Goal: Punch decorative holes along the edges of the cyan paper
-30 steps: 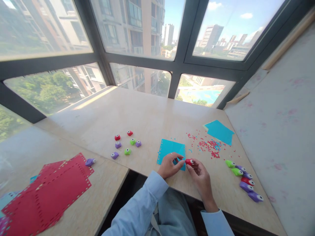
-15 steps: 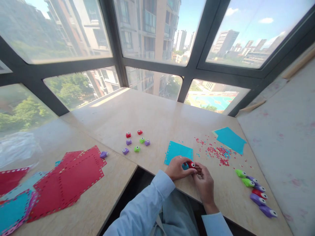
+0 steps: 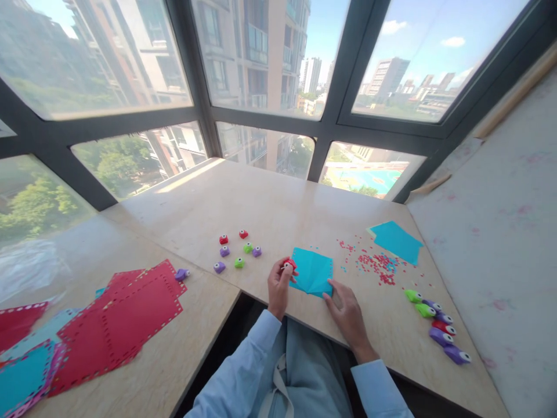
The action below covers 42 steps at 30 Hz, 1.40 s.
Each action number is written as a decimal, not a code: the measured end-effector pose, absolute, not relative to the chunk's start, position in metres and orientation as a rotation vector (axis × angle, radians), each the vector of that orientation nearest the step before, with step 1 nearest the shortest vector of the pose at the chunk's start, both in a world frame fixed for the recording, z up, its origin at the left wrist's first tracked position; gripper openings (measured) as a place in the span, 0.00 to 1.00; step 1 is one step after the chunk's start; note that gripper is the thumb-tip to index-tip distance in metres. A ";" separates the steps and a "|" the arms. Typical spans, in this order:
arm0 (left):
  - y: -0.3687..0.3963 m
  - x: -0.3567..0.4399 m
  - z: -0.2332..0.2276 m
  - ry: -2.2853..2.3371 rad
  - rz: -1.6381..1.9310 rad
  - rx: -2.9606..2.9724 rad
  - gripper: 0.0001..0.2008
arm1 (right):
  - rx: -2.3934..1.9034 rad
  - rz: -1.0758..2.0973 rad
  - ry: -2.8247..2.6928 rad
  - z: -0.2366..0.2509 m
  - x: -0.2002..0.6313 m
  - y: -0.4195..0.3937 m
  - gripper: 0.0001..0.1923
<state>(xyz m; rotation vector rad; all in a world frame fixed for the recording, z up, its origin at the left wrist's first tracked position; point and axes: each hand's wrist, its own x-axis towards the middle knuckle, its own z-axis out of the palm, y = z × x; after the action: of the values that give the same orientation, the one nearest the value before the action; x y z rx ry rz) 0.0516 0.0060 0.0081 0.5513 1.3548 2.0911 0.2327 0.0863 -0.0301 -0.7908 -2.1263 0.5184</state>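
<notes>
A small red craft punch (image 3: 289, 265) with a white eye-like button is gripped in my left hand (image 3: 279, 284), thumb against its button end. The punch sits at the left edge of a square of blue paper (image 3: 310, 270); whether the edge is inside its slot I cannot tell. My right hand (image 3: 347, 313) pinches the paper's lower right corner between thumb and fingers. The sheet looks slightly bent, and a row of small holes shows along its right edge.
Small punches (image 3: 239, 262) in red, green and purple stand left of the paper; larger ones (image 3: 441, 337) line the right side. Red and blue confetti (image 3: 378, 264) lies before another blue sheet (image 3: 398, 241). Perforated red sheets (image 3: 130, 313), a purple punch (image 3: 181, 274) and clear plastic (image 3: 32, 267) occupy the left.
Both hands were together around the red punch over the paper's lower edge. My left hand has carried it to the paper's left side; my right hand has moved onto the lower right corner.
</notes>
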 end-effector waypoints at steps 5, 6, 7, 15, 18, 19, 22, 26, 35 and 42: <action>-0.022 0.006 0.016 1.350 2.101 0.310 0.22 | -0.756 0.421 -2.234 -0.031 0.229 0.085 0.18; -0.025 0.001 0.015 1.420 2.054 0.327 0.22 | -0.759 0.409 -2.237 -0.031 0.229 0.085 0.17; -0.027 -0.003 0.014 1.500 2.005 0.354 0.23 | -0.761 0.401 -2.238 -0.031 0.229 0.085 0.17; -0.017 0.011 -0.008 1.799 1.837 0.672 0.22 | -0.802 0.349 -2.198 -0.033 0.231 0.084 0.18; -0.012 0.016 -0.011 1.845 1.821 0.707 0.21 | -0.840 0.337 -2.172 -0.033 0.229 0.084 0.20; -0.011 0.016 -0.011 1.864 1.808 0.725 0.20 | -0.869 0.328 -2.158 -0.033 0.229 0.084 0.21; -0.008 0.015 -0.012 1.938 1.763 0.861 0.15 | -0.971 0.291 -2.122 -0.034 0.225 0.085 0.28; -0.008 0.018 -0.010 2.053 1.568 1.148 0.12 | -1.033 0.330 -2.089 -0.037 0.223 0.087 0.37; -0.018 0.025 -0.012 1.986 1.430 1.453 0.13 | -1.016 1.065 -1.735 -0.032 0.233 0.084 0.35; -0.016 0.020 -0.009 1.844 1.605 1.368 0.12 | -1.030 1.300 -1.453 -0.020 0.238 0.093 0.31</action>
<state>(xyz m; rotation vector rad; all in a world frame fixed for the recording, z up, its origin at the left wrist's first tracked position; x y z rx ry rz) 0.0205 -0.0161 -0.0092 1.3680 1.8445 1.6049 0.2383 0.0927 -0.0199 -1.0296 -1.4533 1.2997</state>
